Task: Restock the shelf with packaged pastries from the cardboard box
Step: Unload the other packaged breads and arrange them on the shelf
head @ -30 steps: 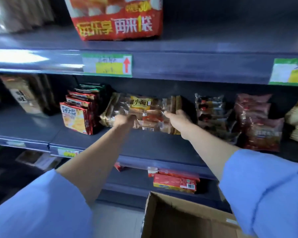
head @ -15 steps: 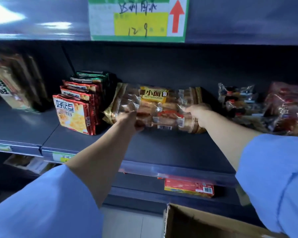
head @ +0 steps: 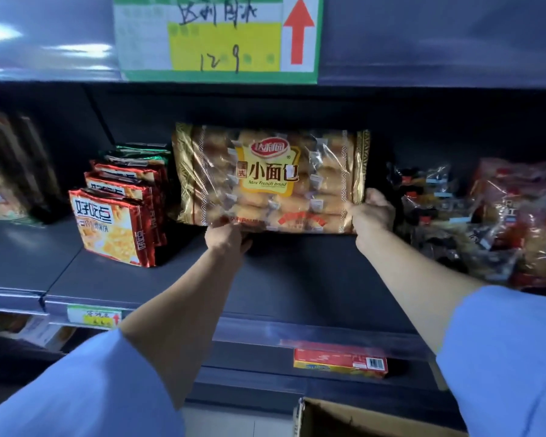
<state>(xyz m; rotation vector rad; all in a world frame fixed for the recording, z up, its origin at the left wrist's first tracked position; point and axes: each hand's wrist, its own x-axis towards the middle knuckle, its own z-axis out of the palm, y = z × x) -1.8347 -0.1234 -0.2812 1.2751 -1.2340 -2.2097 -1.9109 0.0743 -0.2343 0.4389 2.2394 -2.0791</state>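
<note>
Both hands, left (head: 226,238) and right (head: 371,209), grip the bread bag (head: 268,178) upright on the shelf (head: 297,279); box (head: 344,417) below, contents hidden, remainder unclear.

The person is wearing loose light-blue sleeves (head: 514,357) — plain fabric, ending short of the shelf edge (head: 322,337) — leaving both forearms and hands bare, ringless.

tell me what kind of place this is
Most likely a shop's snack aisle: dark shelving with a handwritten price tag on the shelf edge, rows of packaged biscuits, and a bread bag being stood on the shelf beside a cardboard box.
</note>
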